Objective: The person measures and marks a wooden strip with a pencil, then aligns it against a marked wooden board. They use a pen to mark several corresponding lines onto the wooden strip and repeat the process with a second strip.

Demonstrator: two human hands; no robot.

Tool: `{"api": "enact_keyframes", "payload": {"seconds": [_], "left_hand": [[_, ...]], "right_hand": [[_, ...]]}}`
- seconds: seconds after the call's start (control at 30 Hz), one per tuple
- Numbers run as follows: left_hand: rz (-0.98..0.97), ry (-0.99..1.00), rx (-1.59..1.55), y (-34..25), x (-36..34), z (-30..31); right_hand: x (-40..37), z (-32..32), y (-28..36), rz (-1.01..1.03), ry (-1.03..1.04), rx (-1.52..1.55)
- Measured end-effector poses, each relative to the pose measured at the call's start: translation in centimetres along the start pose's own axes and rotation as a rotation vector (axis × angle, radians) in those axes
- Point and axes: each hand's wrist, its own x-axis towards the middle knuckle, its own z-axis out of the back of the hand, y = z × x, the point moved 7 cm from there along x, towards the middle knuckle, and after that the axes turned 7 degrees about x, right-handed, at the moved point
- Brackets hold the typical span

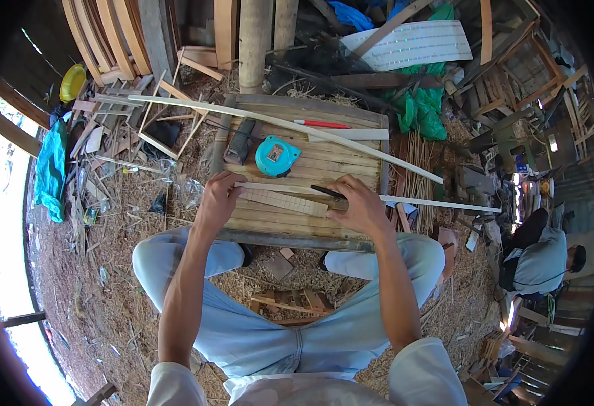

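My left hand (220,196) is closed, its fingers pinching the near end of a long thin wooden strip (439,202). A short flat piece of wood marked with a grid of lines (285,201) lies just below the strip, between my hands. My right hand (361,208) is closed around a slim black pen-like tool (327,192), which points left across the strip. Its thumb rests at the right end of the gridded piece. Beyond my hands, a turquoise tape measure (277,157) sits on the slatted wooden bench (270,220).
Another long strip (297,128) crosses the bench diagonally. A dark block-like object (243,142), a red pen (322,124) and a flat pale slat (348,134) lie there too. Wood scraps and shavings (107,271) cover the ground. A person (542,260) is at the right.
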Motion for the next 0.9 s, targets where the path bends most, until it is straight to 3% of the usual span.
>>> {"api": "enact_keyframes", "payload": {"seconds": [0.17, 0.3, 0.9], "left_hand": [[-0.016, 0.018, 0.062, 0.1, 0.0, -0.1], [-0.064, -0.004, 0.049, -0.1, -0.2, 0.0], [0.016, -0.043, -0.013, 0.6, 0.1, 1.1]], "right_hand": [[-0.2, 0.5, 0.9, -0.112, -0.044, 0.016], [-1.0, -0.6, 3.1, 0.068, 0.001, 0.023], [-0.6, -1.4, 2.0, -0.007, -0.045, 0.025]]}}
